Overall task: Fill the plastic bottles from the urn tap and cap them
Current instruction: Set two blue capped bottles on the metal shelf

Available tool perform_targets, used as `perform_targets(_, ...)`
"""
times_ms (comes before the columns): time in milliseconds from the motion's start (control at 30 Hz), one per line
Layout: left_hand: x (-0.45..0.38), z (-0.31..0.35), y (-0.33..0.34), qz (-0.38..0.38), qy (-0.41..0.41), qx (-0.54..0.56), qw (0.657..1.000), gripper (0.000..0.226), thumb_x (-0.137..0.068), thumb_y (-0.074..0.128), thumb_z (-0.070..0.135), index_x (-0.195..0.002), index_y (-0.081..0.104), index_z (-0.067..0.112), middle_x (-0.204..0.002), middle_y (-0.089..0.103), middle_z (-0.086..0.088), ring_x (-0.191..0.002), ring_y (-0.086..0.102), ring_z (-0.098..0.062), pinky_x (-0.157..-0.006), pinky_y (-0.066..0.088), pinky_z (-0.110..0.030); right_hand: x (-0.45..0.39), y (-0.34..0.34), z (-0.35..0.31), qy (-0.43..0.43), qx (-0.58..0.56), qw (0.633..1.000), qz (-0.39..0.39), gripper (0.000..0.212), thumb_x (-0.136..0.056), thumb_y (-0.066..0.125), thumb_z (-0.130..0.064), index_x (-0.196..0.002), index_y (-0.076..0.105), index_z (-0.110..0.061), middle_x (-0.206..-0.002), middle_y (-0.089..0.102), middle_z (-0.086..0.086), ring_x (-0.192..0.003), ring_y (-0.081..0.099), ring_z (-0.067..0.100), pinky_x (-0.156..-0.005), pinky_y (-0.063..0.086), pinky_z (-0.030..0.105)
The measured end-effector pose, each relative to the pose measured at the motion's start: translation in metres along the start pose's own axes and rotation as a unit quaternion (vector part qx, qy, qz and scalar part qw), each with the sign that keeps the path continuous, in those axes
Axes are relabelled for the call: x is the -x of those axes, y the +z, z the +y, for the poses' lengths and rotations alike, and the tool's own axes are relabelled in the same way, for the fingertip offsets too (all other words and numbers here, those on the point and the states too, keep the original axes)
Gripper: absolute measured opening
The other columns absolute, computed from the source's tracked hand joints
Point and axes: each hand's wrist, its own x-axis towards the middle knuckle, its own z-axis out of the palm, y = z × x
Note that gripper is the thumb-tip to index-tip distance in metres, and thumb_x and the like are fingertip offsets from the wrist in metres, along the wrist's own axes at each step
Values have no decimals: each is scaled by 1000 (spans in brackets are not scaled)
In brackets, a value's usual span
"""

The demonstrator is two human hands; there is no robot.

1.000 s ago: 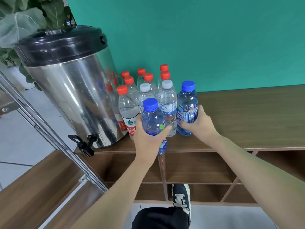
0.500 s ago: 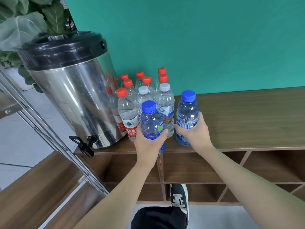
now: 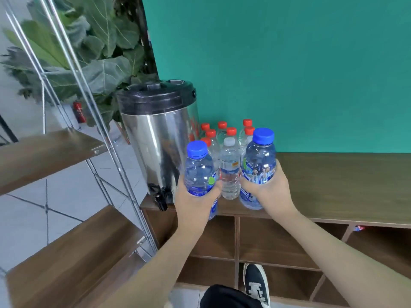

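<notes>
My left hand (image 3: pixel 195 201) grips a blue-capped plastic bottle (image 3: pixel 198 170), held upright in front of the wooden counter's edge. My right hand (image 3: pixel 266 187) grips a second blue-capped bottle (image 3: pixel 259 161), also upright and raised above the counter. Both bottles are capped. Between them a white-capped bottle (image 3: pixel 230 172) stands on the counter (image 3: pixel 333 185). Several red-capped bottles (image 3: pixel 224 132) stand behind it against the teal wall. The steel urn (image 3: pixel 155 138) with a black lid sits at the counter's left end, and its black tap (image 3: pixel 159 196) hangs over the edge just left of my left hand.
Open cubbyholes (image 3: pixel 266 241) lie under the counter. A metal-framed staircase with wooden treads (image 3: pixel 66 252) rises at the left. A leafy plant (image 3: pixel 89 52) stands behind the urn. My black shoe (image 3: pixel 255 283) is on the floor below.
Both hands have lifted their blue-capped bottles off the counter and drawn them toward me. The camera has tilted up and pulled back, showing more of the stairs and plant.
</notes>
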Motion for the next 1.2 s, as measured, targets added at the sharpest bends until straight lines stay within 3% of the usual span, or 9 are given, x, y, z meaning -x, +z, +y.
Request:
perform_targets(100, -3, 41, -38, 14, 21, -4, 1000, 57, -71, 94, 24, -108, 57, 44, -101, 71, 22, -91, 70, 4, -81, 59, -22, 4, 23, -44, -36, -33, 999, -11, 67, -67, 94, -17, -121, 56, -25, -107, 72, -11, -97, 70, 4, -89, 56, 32)
perform_targets(233, -15, 98, -106, 61, 65, -12, 996, 56, -59, 89, 42, -108, 61, 39, -98, 74, 18, -91, 73, -7, -87, 62, -40, 13, 77, -108, -86, -78, 992, -55, 62, -69, 92, -9, -121, 59, -16, -107, 74, -7, -96, 72, 7, -87, 58, 28)
perform_targets(433, -39, 162, -227, 156, 122, -54, 979, 51, -59, 88, 36, -104, 64, 32, -94, 75, 13, -87, 73, -9, -86, 61, -39, 30, 189, -199, -127, -140, 969, -161, 61, -70, 92, -10, -121, 59, -18, -107, 74, -8, -96, 72, 5, -83, 56, 23)
perform_targets(567, -58, 184, -301, 219, 124, -81, 964, 45, -67, 92, 29, -102, 64, 36, -96, 75, 12, -90, 73, -12, -88, 61, -43, 35, 261, -245, -122, -167, 953, -220, 69, -62, 95, -29, -120, 58, -23, -108, 74, -7, -98, 72, 8, -86, 59, 31)
perform_targets(633, -68, 189, -332, 257, 116, -92, 955, 46, -67, 91, 28, -105, 65, 34, -98, 75, 10, -90, 73, -11, -88, 62, -43, 37, 294, -259, -111, -171, 947, -247, 61, -64, 95, -25, -114, 59, -22, -103, 74, -6, -94, 72, 9, -83, 59, 28)
perform_targets(767, -87, 190, -378, 306, 94, -112, 941, 51, -70, 92, 25, -114, 65, 27, -101, 76, 7, -91, 73, -11, -90, 61, -42, 40, 358, -275, -88, -177, 935, -294, 67, -56, 95, -34, -112, 61, -23, -102, 76, -5, -92, 74, 13, -86, 61, 44)
perform_targets(867, -98, 185, -401, 326, 82, -113, 935, 52, -71, 92, 27, -116, 64, 27, -103, 75, 8, -93, 73, -11, -91, 61, -43, 41, 394, -280, -80, -181, 923, -329, 60, -67, 94, -20, -117, 61, -19, -102, 76, -6, -89, 74, 9, -87, 61, 42)
perform_targets(1067, -121, 180, -428, 343, 80, -111, 930, 50, -72, 92, 28, -114, 66, 30, -102, 76, 8, -93, 73, -10, -90, 61, -41, 43, 439, -282, -96, -162, 907, -377, 59, -65, 94, -25, -115, 63, -23, -102, 76, -6, -93, 74, 12, -87, 60, 41)
perform_targets(1200, -130, 176, -434, 326, 74, -118, 935, 50, -74, 91, 30, -117, 65, 30, -100, 76, 10, -90, 73, -6, -88, 61, -38, 42, 449, -282, -99, -152, 905, -385, 55, -69, 93, -25, -115, 62, -24, -101, 75, -7, -91, 73, 10, -81, 59, 33)
